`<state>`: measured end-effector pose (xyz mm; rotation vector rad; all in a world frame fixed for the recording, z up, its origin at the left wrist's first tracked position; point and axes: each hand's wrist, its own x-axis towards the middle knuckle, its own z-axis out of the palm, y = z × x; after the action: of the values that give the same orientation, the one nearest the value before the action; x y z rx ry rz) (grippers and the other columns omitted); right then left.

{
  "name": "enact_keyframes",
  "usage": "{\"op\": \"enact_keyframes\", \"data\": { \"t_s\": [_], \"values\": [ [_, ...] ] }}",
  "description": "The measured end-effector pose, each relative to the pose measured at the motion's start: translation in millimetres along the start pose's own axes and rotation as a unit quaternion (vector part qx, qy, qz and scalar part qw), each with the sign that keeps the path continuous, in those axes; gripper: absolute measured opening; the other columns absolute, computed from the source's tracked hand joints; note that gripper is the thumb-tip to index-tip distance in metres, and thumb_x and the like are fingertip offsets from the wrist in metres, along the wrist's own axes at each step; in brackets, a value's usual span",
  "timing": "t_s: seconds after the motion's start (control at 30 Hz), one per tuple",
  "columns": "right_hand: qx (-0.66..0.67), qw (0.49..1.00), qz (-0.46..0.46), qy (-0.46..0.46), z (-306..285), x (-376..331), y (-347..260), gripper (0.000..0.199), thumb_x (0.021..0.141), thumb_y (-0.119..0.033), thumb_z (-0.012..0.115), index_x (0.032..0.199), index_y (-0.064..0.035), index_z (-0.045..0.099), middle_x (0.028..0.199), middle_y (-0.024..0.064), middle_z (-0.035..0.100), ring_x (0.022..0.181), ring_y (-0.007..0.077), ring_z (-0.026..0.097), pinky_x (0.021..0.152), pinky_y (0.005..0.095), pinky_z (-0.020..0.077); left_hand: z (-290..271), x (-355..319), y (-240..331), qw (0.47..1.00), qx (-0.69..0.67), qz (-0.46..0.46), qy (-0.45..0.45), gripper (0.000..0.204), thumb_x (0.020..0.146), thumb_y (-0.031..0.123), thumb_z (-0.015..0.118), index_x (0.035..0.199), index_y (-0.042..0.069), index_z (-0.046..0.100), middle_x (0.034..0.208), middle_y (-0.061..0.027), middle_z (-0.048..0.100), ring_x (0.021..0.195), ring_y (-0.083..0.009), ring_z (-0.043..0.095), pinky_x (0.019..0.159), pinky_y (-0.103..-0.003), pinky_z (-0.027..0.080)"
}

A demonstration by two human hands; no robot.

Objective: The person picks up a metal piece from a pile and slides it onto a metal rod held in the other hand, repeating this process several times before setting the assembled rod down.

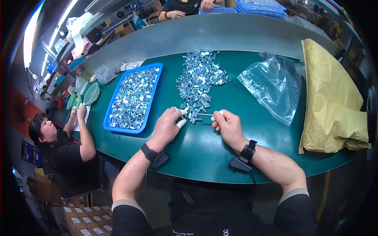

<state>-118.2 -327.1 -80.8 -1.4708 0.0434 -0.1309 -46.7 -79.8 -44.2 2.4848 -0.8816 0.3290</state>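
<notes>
At the near end of a heap of small shiny metal pieces (199, 74), my left hand (167, 125) rests low over the table. White covers sit on its thumb and a fingertip. The thumb and forefinger are apart, and the fingertip is at the edge of the pieces. My right hand (229, 126) is closed on a thin brass-coloured rod (205, 114), pinched between thumb and forefinger. The rod points left, its tip among the nearest pieces. A white cover shows on a finger of this hand too.
A blue tray (147, 118) full of similar pieces stands left on the green table (197, 157). A clear plastic bag (271, 88) and a yellow sack (330, 102) lie right. A grey partition (236, 33) runs behind. Two co-workers sit nearby, left and beyond it.
</notes>
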Motion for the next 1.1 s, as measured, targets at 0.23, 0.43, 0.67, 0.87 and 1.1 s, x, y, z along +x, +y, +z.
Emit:
{"op": "enact_keyframes", "data": {
  "t_s": [0.23,0.43,0.67,0.87,1.1],
  "values": [
    [-0.052,0.997,0.003,-0.063,1.5,-3.6,0.5,0.031,0.109,-0.028,0.061,0.092,-0.0033,0.069,0.076,0.0012,0.069,0.066,0.0055,0.059,0.059,0.0231,0.0472,-0.1,-17.5,4.8,0.999,-0.002,-0.036,-0.019,0.025,0.086,0.007,0.079,0.11,0.006,0.074,0.094,-0.0111,0.065,0.092,-0.0327,0.064,0.081,-0.043,0.052],
    [-0.089,0.993,-0.024,-0.071,5.1,-5.3,0.9,0.032,0.106,-0.028,0.063,0.088,-0.0027,0.07,0.07,0.0038,0.069,0.061,0.0099,0.061,0.055,0.0288,0.0465,-1.4,-27.7,6.1,0.987,-0.155,-0.037,-0.037,0.028,0.087,-0.002,0.075,0.114,0.002,0.073,0.106,-0.0129,0.07,0.102,-0.0315,0.068,0.087,-0.037,0.053],
    [-0.103,0.992,-0.028,-0.074,3.3,-3.7,3.1,0.032,0.105,-0.029,0.064,0.087,-0.0031,0.069,0.071,0.0037,0.07,0.06,0.0108,0.061,0.055,0.0302,0.0459,-7.9,-33.1,12.1,0.993,-0.114,-0.023,-0.01,0.027,0.085,0.001,0.077,0.111,0.003,0.074,0.115,-0.0128,0.071,0.108,-0.0336,0.065,0.094,-0.041,0.052],
    [-0.12,0.989,-0.023,-0.079,4.7,-4.1,0.5,0.032,0.105,-0.029,0.064,0.086,-0.0038,0.069,0.07,0.0041,0.07,0.059,0.0117,0.061,0.055,0.0316,0.0456,-16.2,-39.2,7.8,0.996,-0.067,-0.002,-0.051,0.031,0.081,0.005,0.082,0.111,0.004,0.075,0.126,-0.0131,0.068,0.117,-0.0337,0.063,0.099,-0.042,0.052],
    [-0.158,0.982,-0.035,-0.099,4.2,-5.8,-6.7,0.032,0.104,-0.029,0.065,0.084,-0.0038,0.067,0.069,0.0055,0.07,0.059,0.0147,0.063,0.055,0.0338,0.0462,-14.3,-44.6,6.9,0.997,-0.062,-0.018,-0.038,0.033,0.081,0.004,0.082,0.113,0.003,0.074,0.125,-0.0137,0.068,0.115,-0.0333,0.062,0.098,-0.042,0.052]
  ]
}}
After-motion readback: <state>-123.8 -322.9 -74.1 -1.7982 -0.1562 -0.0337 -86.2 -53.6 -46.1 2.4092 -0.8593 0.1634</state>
